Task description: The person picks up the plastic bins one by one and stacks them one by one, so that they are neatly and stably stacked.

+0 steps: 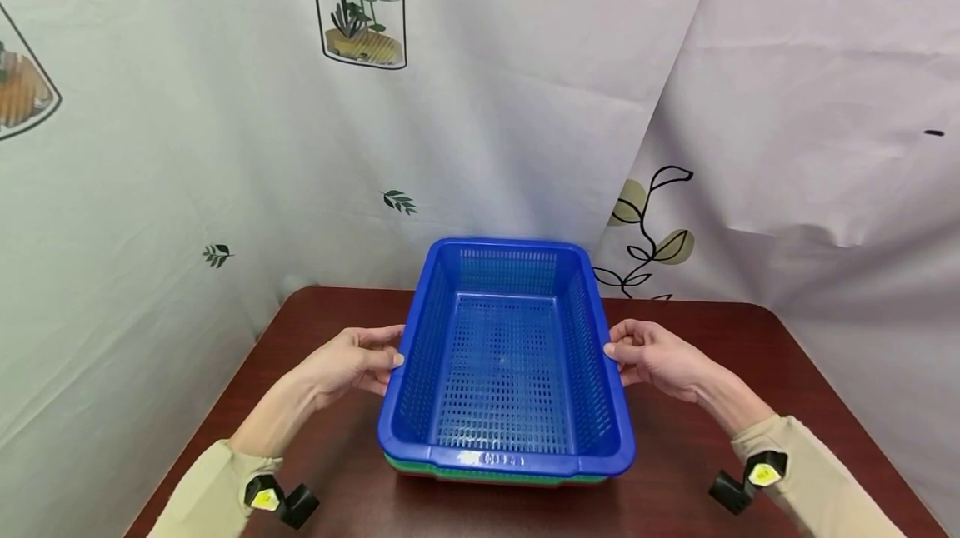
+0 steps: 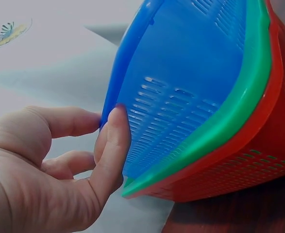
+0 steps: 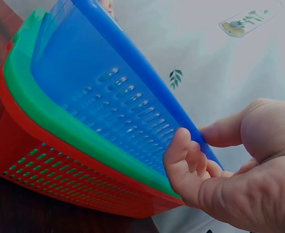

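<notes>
A blue plastic basket (image 1: pixel 501 371) with slotted walls sits partly inside a green basket (image 2: pixel 251 77), its rim raised above the green one. Under the green rim is a red basket (image 3: pixel 84 170), outermost in the stack. My left hand (image 1: pixel 365 359) pinches the blue rim at its left side, thumb on top and fingers beneath. On the opposite side my right hand (image 1: pixel 651 355) pinches the same rim in the same way. Both wrist views show curled fingers under the blue lip, apart from the green and red rims. Nothing lies inside the blue basket.
The stack stands on a dark reddish-brown table (image 1: pixel 705 405) with rounded back corners. Behind it hangs a pale cloth (image 1: pixel 510 130) printed with plants and jars, reaching down to the table's back edge. Black wrist devices (image 1: pixel 281 500) sit over the beige sleeves.
</notes>
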Action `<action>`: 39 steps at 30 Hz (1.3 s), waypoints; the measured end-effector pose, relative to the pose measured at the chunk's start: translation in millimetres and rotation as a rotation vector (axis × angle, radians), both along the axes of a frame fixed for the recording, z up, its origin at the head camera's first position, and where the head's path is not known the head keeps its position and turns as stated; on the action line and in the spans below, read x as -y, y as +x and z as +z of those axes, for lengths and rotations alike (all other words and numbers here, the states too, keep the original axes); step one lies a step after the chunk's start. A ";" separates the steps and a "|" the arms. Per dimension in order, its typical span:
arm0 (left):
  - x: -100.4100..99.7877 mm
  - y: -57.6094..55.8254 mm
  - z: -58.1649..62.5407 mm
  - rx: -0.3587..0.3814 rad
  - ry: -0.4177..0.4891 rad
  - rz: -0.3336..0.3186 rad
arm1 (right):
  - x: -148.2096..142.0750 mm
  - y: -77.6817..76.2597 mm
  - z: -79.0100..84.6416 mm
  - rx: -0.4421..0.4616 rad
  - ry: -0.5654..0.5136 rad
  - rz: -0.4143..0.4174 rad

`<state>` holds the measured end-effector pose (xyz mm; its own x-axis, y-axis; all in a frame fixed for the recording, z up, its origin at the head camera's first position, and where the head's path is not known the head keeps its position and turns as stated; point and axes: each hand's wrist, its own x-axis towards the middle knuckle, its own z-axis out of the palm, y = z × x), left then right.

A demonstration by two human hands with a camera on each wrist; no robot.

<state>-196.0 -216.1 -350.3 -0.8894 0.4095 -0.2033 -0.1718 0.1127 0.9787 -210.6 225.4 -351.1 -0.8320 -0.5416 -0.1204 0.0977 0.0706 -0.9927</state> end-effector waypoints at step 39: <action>0.0 -6.0 -15.4 -0.026 -0.118 0.028 | 5.8 -4.8 -15.5 0.024 0.136 -0.076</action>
